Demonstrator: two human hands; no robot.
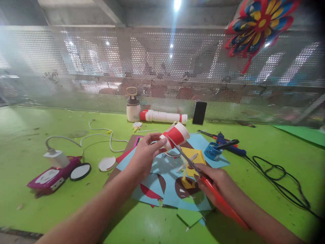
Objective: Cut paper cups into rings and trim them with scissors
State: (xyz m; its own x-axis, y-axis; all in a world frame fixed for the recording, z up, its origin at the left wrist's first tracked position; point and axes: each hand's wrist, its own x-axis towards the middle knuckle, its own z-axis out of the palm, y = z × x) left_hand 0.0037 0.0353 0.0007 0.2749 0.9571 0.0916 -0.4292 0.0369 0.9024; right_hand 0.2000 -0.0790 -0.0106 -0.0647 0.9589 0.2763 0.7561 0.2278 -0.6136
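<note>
My left hand [148,149] grips a white paper cup [182,129] with a red band, tilted so that one end points up and right. In my right hand [215,181] is a pair of scissors [214,195] with red handles. Its grey blades reach up and left, their tips against the cup's red band near my left fingers; whether they cut into it I cannot tell. Below both hands lie cut sheets of light blue paper [167,169], a yellow paper piece [194,157] and a white marker-like stick [186,163].
A blue glue gun [227,144] with a black cable and a blue tape-like container [212,151] lie right. A purple power strip [56,176] with a charger sits left. Behind stand a bottle [133,110], stacked cups [165,117] and a phone [199,113], before a perforated metal screen.
</note>
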